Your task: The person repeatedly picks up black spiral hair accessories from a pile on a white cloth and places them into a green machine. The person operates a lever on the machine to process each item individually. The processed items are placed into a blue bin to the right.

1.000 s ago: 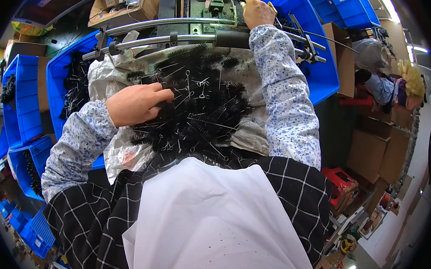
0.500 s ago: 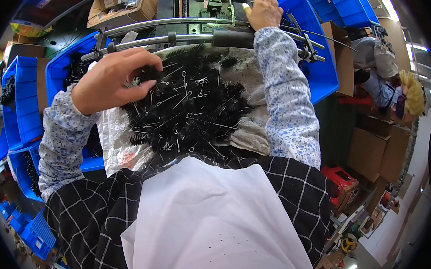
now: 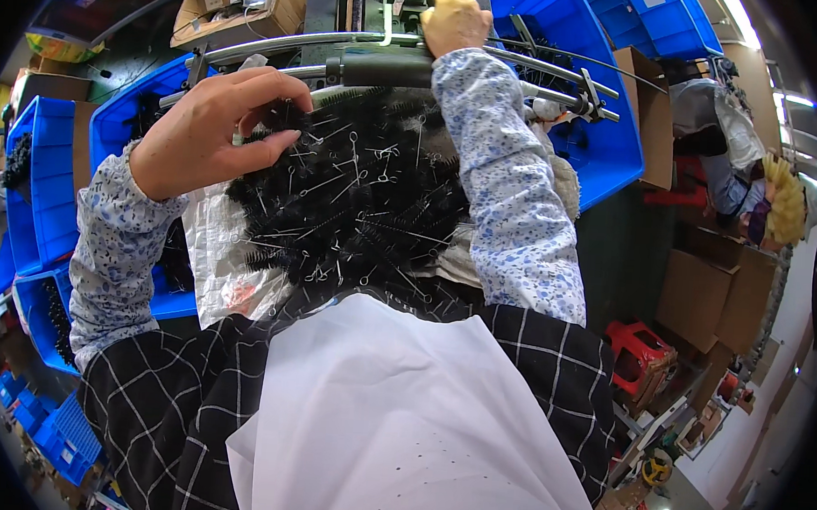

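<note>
Black-bristled brushes (image 3: 361,191) at centre, blue-flowered white sleeves (image 3: 517,192) either side, white-checked black garment (image 3: 161,408) below, blue bin (image 3: 610,164) upper right.

The metal rails (image 3: 272,43) look glossy, the brushes (image 3: 365,201) matt and bristly.

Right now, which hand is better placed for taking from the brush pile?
Probably the left hand: it curls at the upper-left edge of the black brush pile, though whether it holds a brush is unclear. The right hand is farther off, at the machine.
</note>
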`<state>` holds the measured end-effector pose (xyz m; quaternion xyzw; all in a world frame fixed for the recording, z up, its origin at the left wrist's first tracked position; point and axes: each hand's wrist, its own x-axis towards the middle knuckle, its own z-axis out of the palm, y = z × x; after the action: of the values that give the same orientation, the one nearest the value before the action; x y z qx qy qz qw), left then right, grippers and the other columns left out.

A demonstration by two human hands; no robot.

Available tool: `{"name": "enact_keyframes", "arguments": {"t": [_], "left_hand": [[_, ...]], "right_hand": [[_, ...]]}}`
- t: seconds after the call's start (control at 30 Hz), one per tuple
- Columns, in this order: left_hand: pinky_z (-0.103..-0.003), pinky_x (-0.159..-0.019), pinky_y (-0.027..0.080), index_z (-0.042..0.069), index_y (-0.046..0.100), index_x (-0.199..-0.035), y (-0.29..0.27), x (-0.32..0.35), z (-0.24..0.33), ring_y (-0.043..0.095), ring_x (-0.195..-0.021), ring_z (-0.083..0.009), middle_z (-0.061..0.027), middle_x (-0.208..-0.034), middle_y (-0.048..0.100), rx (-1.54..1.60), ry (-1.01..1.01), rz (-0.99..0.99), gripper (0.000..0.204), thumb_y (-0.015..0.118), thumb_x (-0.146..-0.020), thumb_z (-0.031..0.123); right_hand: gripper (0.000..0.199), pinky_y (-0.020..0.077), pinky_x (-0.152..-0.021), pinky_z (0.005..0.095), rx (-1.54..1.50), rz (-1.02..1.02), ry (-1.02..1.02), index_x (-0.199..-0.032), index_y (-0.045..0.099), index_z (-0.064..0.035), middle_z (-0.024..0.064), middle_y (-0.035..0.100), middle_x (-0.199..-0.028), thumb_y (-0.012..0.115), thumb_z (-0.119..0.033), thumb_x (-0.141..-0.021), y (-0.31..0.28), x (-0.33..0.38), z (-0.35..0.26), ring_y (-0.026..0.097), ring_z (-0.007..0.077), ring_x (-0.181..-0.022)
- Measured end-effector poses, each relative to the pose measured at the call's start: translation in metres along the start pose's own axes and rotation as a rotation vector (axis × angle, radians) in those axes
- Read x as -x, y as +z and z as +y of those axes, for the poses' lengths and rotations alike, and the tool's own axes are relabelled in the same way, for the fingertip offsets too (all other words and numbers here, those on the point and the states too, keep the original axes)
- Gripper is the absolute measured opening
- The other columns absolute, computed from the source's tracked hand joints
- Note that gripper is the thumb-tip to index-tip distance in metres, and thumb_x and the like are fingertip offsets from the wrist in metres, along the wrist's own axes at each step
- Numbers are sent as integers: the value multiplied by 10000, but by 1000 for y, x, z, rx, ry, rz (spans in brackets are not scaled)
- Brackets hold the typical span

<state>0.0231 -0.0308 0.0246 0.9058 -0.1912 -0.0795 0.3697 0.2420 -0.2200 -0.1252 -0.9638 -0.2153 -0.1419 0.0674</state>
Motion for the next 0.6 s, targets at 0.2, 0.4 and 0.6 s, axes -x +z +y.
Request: {"name": "enact_keyframes", "arguments": {"t": [0.2,0.4,0.6], "left_hand": [[-240,-610,430,53,553,-1036,-1,1,0,513,-698,-146,-72,-917,569,-17,10,25,319,564,-720,14],[-278,-749,450,39,564,-1040,-6,15,-18,552,-885,-197,-102,-1018,561,-71,100,67,340,499,-716,-43],[-282,-807,466,41,578,-1035,-1,8,-19,566,-941,-191,-94,-1060,563,3,142,98,314,501,-750,-66]], "right_hand": [[252,373,-777,441,36,24,-36,-917,636,-123,72,638,-898,572,-277,-728,-11,5,4,566,245,-941],[339,404,-770,435,35,17,-3,-1027,636,-161,79,628,-939,595,-292,-717,-4,7,55,564,251,-936],[280,451,-803,403,-80,2,52,-1005,645,-198,116,625,-970,512,-339,-803,15,-29,109,578,306,-926]]}}
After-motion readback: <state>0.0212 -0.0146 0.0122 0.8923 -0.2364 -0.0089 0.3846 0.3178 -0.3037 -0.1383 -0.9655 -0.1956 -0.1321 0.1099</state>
